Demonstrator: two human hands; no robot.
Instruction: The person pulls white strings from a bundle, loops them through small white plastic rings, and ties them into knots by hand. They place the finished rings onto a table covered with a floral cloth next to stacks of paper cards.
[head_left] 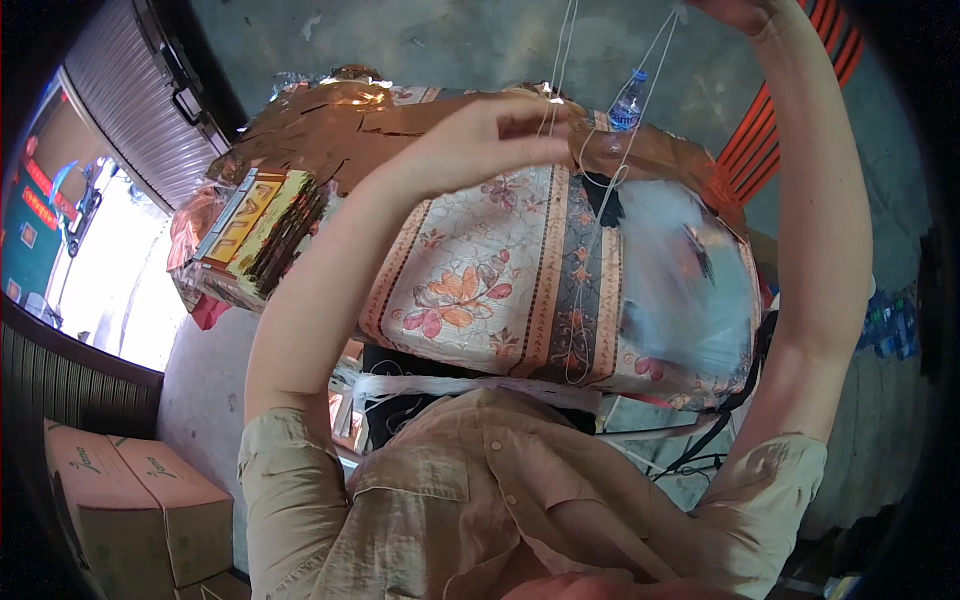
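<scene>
My right hand is raised at the top edge, partly cut off, and pinches white string that hangs down to the table. Over the table's middle is my left hand, its thumb and fingers apart. Another stretch of the string passes down by those fingertips. Lower, the string crosses a knot or loop and trails over the dark band of the floral tablecloth. A clear plastic bag with pale, blurred contents lies to the right, a small black piece beside its upper corner.
Brown sheeting covers the table's far side. A bottle with a blue cap stands there. At left lies a stack of yellow-and-brown packets. Cartons sit on the floor lower left; orange-red slats rise at right; bottles lie beyond my right arm.
</scene>
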